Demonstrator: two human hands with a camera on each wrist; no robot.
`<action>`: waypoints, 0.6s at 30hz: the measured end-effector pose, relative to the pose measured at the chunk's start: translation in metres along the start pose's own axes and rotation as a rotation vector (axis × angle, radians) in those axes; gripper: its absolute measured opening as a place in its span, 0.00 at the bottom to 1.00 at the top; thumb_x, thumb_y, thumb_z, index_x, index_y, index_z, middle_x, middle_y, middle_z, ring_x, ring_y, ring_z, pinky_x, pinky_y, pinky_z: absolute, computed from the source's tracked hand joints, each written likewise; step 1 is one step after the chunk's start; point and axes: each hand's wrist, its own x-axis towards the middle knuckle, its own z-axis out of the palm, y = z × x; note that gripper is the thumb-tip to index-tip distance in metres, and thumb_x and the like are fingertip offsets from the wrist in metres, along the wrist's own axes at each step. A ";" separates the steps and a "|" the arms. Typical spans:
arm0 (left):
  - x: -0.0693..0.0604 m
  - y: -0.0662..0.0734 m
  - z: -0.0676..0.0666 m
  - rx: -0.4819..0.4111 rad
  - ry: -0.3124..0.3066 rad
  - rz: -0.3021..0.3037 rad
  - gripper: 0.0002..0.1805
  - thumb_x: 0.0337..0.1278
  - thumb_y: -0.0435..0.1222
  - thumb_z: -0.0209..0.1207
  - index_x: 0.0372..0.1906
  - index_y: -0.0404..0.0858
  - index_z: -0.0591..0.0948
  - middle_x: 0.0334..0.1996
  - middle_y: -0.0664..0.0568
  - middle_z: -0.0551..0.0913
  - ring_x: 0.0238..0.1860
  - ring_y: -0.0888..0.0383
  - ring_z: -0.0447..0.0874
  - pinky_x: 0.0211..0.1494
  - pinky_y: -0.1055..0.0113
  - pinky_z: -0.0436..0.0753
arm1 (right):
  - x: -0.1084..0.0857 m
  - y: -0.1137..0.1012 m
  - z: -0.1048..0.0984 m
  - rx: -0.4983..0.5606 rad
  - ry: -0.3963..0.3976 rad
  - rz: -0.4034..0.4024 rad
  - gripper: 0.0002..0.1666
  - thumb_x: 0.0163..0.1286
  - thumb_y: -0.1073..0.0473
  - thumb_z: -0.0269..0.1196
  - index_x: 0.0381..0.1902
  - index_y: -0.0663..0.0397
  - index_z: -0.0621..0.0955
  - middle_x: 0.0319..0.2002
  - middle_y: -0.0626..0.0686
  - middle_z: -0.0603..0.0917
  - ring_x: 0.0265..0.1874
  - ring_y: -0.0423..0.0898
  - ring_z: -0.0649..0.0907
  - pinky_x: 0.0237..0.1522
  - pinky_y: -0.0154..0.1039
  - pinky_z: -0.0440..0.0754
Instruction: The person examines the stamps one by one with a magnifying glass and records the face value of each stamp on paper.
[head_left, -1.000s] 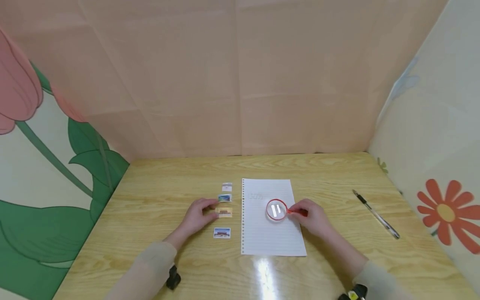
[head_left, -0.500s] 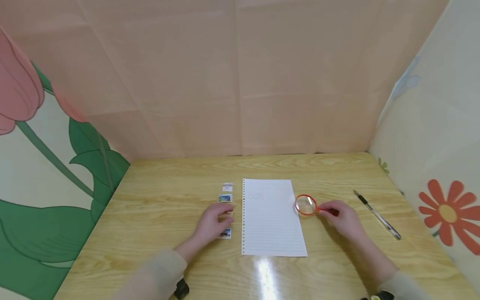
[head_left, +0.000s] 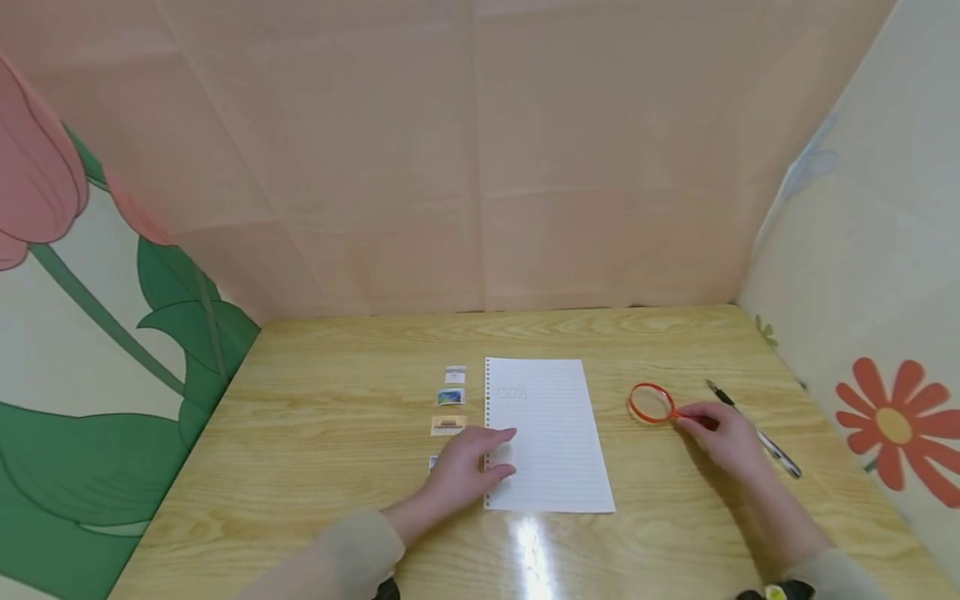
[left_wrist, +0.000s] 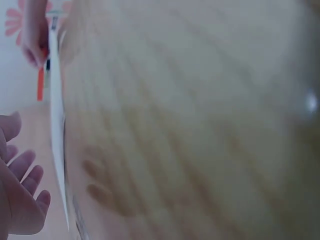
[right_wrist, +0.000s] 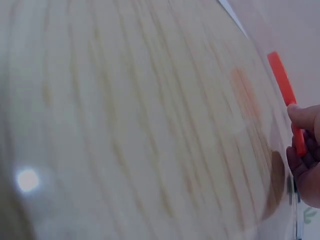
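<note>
Red-rimmed magnifying glass [head_left: 652,403]: in the air just right of the lined sheet, lens nearly face-down, rim clear of the paper's edge. The right wrist view shows it edge-on as a red bar, with a reddish reflection on the tabletop apart from it, so it looks lifted rather than resting. Carrying it well, in my judgement, means a light pinch on the handle, lens kept level, wrist steady, and enough height that the rim does not catch the pen or the sheet's edge; fingers should stay off the lens. Right hand [head_left: 723,437] grips the handle between thumb and fingers; the lens juts out ahead of the fingertips, toward the sheet, on the hand's left. Left hand [head_left: 468,467] holds nothing, thumb and forefinger apart, reaching across the perforated edge of the lined sheet [head_left: 551,454]; cannot tell if it touches the paper. It is well apart from the glass, the sheet lying between. Faint writing [head_left: 513,393] near the sheet's upper left, not legible. Left of the sheet, small picture stamps in a column: top stamp [head_left: 455,375], blue-green one [head_left: 451,397], yellowish one [head_left: 448,425], a fourth mostly hidden by the left hand. Pen [head_left: 780,456] lies slantwise, partly behind the right hand. All on a wood-grain table [head_left: 352,375].
</note>
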 end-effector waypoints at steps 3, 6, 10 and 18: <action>-0.001 0.003 0.007 0.017 -0.036 0.020 0.28 0.57 0.41 0.69 0.63 0.42 0.79 0.55 0.52 0.83 0.55 0.56 0.79 0.62 0.62 0.76 | 0.000 0.006 -0.003 -0.014 -0.009 0.014 0.05 0.62 0.62 0.72 0.35 0.57 0.87 0.35 0.55 0.87 0.32 0.26 0.75 0.34 0.24 0.71; -0.002 0.004 0.011 0.039 -0.058 0.045 0.28 0.57 0.41 0.70 0.63 0.41 0.80 0.56 0.53 0.82 0.57 0.56 0.78 0.64 0.62 0.74 | -0.001 0.010 -0.005 -0.044 -0.008 0.032 0.06 0.63 0.60 0.71 0.36 0.57 0.87 0.36 0.56 0.87 0.33 0.26 0.75 0.35 0.27 0.71; -0.002 0.005 0.013 0.073 -0.078 0.057 0.28 0.57 0.42 0.69 0.62 0.41 0.80 0.58 0.53 0.82 0.60 0.55 0.77 0.67 0.61 0.72 | -0.001 0.014 -0.007 -0.082 0.002 0.052 0.07 0.63 0.60 0.71 0.36 0.57 0.88 0.36 0.57 0.87 0.34 0.30 0.77 0.36 0.30 0.72; -0.002 0.001 0.013 0.093 -0.120 0.044 0.29 0.56 0.42 0.69 0.64 0.40 0.78 0.61 0.52 0.80 0.63 0.53 0.75 0.69 0.60 0.69 | -0.001 0.016 -0.007 -0.101 0.005 0.072 0.07 0.64 0.61 0.70 0.37 0.60 0.88 0.36 0.59 0.87 0.35 0.44 0.80 0.36 0.34 0.72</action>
